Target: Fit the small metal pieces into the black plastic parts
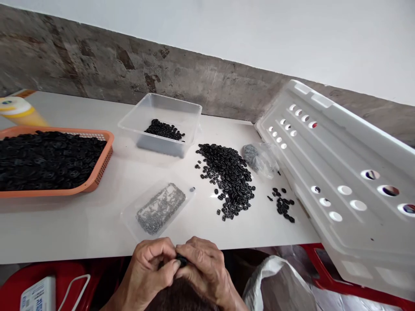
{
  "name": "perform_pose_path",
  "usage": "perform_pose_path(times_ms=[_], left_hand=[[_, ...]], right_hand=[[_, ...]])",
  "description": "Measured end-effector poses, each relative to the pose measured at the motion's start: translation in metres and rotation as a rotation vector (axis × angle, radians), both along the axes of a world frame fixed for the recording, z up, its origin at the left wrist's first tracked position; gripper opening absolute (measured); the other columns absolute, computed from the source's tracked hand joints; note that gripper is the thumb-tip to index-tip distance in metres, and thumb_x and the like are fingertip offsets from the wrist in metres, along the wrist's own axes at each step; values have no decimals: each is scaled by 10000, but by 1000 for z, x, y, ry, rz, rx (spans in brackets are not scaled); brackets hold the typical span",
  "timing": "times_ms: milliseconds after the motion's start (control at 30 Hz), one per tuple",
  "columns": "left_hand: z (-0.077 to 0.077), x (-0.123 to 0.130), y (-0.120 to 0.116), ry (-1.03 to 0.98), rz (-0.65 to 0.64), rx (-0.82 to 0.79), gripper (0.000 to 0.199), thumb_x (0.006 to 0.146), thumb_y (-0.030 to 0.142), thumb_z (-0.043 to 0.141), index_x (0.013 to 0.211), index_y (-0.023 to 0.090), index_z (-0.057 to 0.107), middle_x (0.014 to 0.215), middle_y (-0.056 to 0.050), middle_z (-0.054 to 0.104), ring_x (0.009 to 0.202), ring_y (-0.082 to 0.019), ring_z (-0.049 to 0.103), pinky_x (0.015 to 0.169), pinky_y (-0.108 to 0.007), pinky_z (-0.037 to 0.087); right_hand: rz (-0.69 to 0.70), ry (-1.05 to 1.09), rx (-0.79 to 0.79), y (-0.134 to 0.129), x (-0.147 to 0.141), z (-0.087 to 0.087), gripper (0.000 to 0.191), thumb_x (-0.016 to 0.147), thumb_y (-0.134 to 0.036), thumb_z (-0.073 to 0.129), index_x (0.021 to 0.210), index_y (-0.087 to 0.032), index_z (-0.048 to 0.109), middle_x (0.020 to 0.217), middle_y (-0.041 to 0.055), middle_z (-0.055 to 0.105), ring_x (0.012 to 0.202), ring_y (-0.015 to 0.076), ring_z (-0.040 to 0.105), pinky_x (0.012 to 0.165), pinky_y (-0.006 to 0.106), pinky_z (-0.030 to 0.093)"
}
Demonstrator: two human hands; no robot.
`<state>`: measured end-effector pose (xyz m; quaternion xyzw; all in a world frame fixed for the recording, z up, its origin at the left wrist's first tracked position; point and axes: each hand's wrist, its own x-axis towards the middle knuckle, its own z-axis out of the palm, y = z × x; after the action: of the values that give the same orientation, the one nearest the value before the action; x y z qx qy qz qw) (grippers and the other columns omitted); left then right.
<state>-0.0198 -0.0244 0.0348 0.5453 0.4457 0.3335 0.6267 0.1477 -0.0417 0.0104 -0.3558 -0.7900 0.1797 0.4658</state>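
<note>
My left hand (151, 270) and my right hand (204, 270) meet at the table's front edge. Between their pinched fingertips is a small black piece (181, 259), mostly covered by the fingers. Just beyond the hands lies a clear shallow tray (129, 218) with many small metal pieces (160, 207). A large pile of small black parts (228, 175) spreads to its right on the white table (81, 229). Farther back, a clear plastic box (177, 106) holds some black parts (164, 129).
An orange basket (108, 149) full of black pieces stands at the left, near a yellow-and-white container (24, 112). Right of the pile are a plastic bag (264, 160) and a few loose black parts (283, 207). A white perforated panel (337, 164) leans at the right.
</note>
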Motion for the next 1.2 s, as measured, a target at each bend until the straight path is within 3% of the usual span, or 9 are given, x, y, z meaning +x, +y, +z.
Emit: perform_pose_path(times_ms=[133,233,367,567,700,833,1033,1133,1200], left_hand=[[1,-2,2,38,7,140,175,719,198,559,566,112,559,561,-2,501,541,-52,462,530,-121,413],[-2,-3,3,33,6,119,192,743,224,566,591,108,581,578,-5,512,549,-55,465,536,-122,420],[-8,-7,8,25,29,103,223,763,264,583,608,105,608,592,-2,523,540,-49,472,533,-118,414],[-22,-23,27,101,181,65,226,731,336,652,670,119,642,537,29,479,504,-46,459,514,-118,395],[-24,-19,28,183,36,295,199,792,277,597,667,127,637,607,10,514,565,-53,461,565,-134,394],[-22,-10,25,273,-41,482,206,832,202,529,656,129,607,623,2,521,603,-61,479,618,-147,399],[-22,-2,22,231,-1,348,131,735,118,550,617,115,608,603,-2,533,606,-67,484,635,-157,391],[-25,3,21,204,57,276,125,695,103,551,589,106,619,575,-3,539,587,-65,487,622,-160,391],[-29,2,25,179,97,212,144,714,144,549,601,101,628,529,-1,533,536,-61,472,574,-160,382]], right_hand=[[-21,137,-25,4,-4,-6,610,851,-297,671,1381,-217,379,825,10,592,718,48,531,691,134,448],[-40,152,-36,4,-4,-7,579,848,-299,672,1357,-218,407,816,-1,590,723,37,560,728,119,465],[-71,140,-55,2,-6,-8,482,908,-442,572,1312,-200,469,835,18,616,760,46,594,772,126,485],[-114,137,-228,-2,-8,-18,519,931,-452,528,1386,-226,425,1011,42,616,855,34,596,787,97,495],[-90,271,-319,3,-8,-18,393,941,-363,522,1295,-194,532,908,38,621,822,40,586,759,100,488],[-90,294,-244,10,-8,-11,234,910,-246,560,1106,-149,641,852,41,626,770,39,581,705,87,471],[-54,232,-128,11,-9,-8,212,891,-79,515,1041,-177,629,869,18,612,791,23,587,738,63,472],[-28,200,-66,15,-8,-19,204,889,-70,519,1039,-174,608,875,16,612,787,18,593,738,51,479],[-68,172,-112,16,-9,-31,158,903,-130,535,1036,-155,615,853,25,616,758,21,601,739,47,491]])
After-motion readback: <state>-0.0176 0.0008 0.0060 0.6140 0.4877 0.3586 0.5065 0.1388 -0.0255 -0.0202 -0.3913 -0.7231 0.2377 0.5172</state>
